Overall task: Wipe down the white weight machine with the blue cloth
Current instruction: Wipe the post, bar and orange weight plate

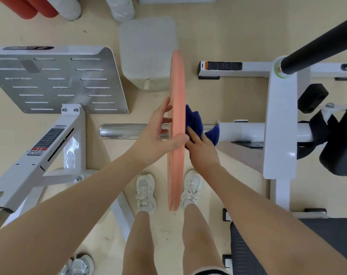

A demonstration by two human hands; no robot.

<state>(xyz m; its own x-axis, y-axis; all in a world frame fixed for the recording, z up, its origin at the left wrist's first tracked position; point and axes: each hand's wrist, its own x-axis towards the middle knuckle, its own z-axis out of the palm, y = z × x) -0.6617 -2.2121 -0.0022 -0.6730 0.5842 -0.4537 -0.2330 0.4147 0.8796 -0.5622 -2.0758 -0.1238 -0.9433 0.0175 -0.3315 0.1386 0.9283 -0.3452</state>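
An orange weight plate [176, 92] hangs edge-on on the chrome bar [129, 131] of the white weight machine [280, 124]. My left hand [158, 133] lies flat against the plate's left face, fingers straight, thumb hooked over its near rim. My right hand [202, 151] holds the blue cloth [194, 122] against the plate's right face, where the bar meets the white sleeve. Part of the cloth is hidden behind the plate and my fingers.
A grey perforated footplate [55, 80] on a white frame [39, 161] stands at left. A grey cushion [148, 54] lies on the floor beyond the plate. A black handle [317, 46] and black pads [339, 139] are at right. Another person's shoes [79, 264] show at bottom left.
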